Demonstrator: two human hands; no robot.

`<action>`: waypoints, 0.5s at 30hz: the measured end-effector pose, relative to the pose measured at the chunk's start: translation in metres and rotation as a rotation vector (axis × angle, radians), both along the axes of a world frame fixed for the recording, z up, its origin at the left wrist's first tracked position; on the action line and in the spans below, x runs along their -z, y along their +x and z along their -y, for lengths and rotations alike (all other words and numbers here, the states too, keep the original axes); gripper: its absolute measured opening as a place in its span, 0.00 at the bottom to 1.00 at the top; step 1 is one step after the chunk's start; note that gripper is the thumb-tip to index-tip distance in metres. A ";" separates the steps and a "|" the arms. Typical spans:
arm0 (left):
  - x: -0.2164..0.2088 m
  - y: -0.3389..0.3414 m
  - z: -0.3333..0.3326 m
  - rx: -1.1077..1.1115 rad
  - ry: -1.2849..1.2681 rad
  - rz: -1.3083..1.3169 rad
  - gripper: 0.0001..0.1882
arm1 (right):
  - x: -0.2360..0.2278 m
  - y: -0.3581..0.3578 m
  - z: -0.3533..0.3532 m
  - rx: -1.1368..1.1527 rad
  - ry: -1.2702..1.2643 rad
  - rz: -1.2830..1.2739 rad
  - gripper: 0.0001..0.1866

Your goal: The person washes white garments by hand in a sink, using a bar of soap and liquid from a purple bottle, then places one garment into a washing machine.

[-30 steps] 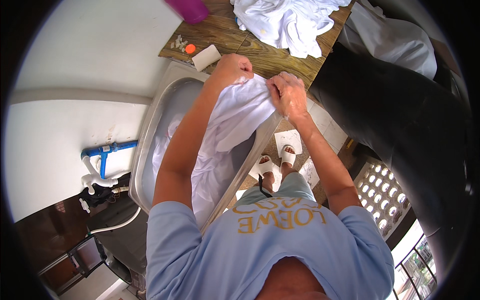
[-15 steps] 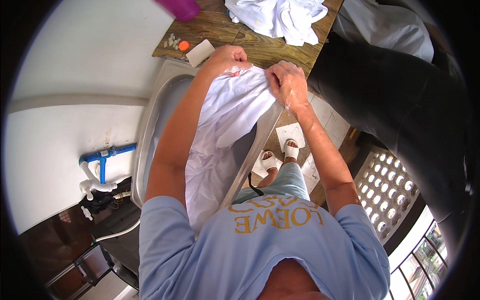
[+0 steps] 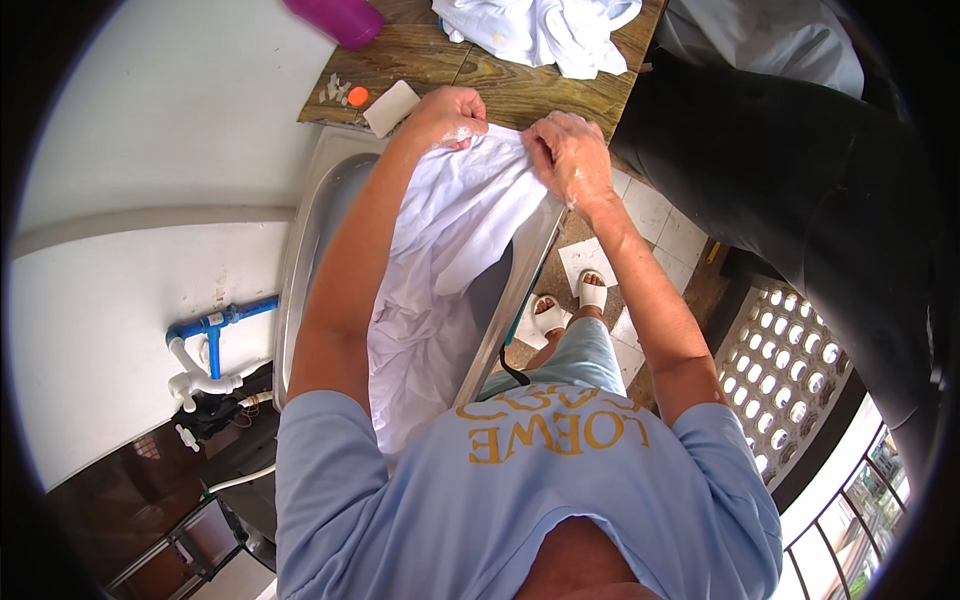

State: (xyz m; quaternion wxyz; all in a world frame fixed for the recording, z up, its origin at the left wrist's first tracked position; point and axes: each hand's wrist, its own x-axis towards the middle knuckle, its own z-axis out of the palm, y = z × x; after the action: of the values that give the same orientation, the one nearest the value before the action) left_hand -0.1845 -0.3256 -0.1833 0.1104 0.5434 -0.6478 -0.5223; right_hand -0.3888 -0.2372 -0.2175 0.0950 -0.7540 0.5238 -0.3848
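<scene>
White, wet-looking fabric stretches between your hands: the white cloth (image 3: 430, 240) rises from inside the grey tub (image 3: 345, 145), its upper edge drawn up at the far end, near the wooden table (image 3: 540, 95). Your left hand (image 3: 450, 116) is curled, fingers closed on that edge, with a little suds at the base of the thumb. Your right hand (image 3: 570, 160) grips the same edge farther right, fingers bent and bunched together, streaked with suds; its fingertips are partly hidden. Between them the cloth is pulled into creases, and the rest falls in loose folds along the tub toward your blue shirt (image 3: 520, 500).

Just beyond your left hand, a pale block (image 3: 391, 108) lies at the table's edge, beside an orange disc (image 3: 357, 96) and some small white pieces (image 3: 332, 90). Behind these stands a purple container (image 3: 345, 20); a white garment heap (image 3: 545, 32) lies farther right.
</scene>
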 end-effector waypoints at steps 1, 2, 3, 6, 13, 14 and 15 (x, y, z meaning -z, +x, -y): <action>-0.001 0.002 0.001 0.002 0.036 -0.046 0.08 | -0.001 0.000 0.000 0.000 0.004 0.000 0.04; -0.001 0.003 0.002 0.004 0.073 -0.093 0.08 | -0.001 -0.001 0.000 0.000 0.007 0.001 0.04; 0.000 0.002 0.001 -0.018 0.037 -0.051 0.08 | -0.001 0.000 0.000 0.001 0.004 0.007 0.04; 0.000 -0.006 -0.002 -0.049 -0.048 0.047 0.08 | 0.001 -0.001 0.001 0.007 -0.012 0.014 0.03; -0.003 -0.003 0.000 -0.045 0.019 0.006 0.07 | 0.001 -0.002 0.001 0.006 0.014 -0.004 0.05; -0.002 -0.002 0.000 -0.057 0.033 -0.018 0.06 | 0.001 -0.002 0.001 0.002 0.021 0.000 0.05; -0.001 -0.003 -0.001 -0.044 -0.018 0.041 0.06 | 0.000 -0.001 0.001 0.003 0.015 0.007 0.05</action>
State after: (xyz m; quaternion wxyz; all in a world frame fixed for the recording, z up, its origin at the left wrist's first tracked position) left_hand -0.1878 -0.3247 -0.1820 0.1136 0.5669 -0.6427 -0.5027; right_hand -0.3901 -0.2381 -0.2178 0.1021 -0.7510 0.5277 -0.3836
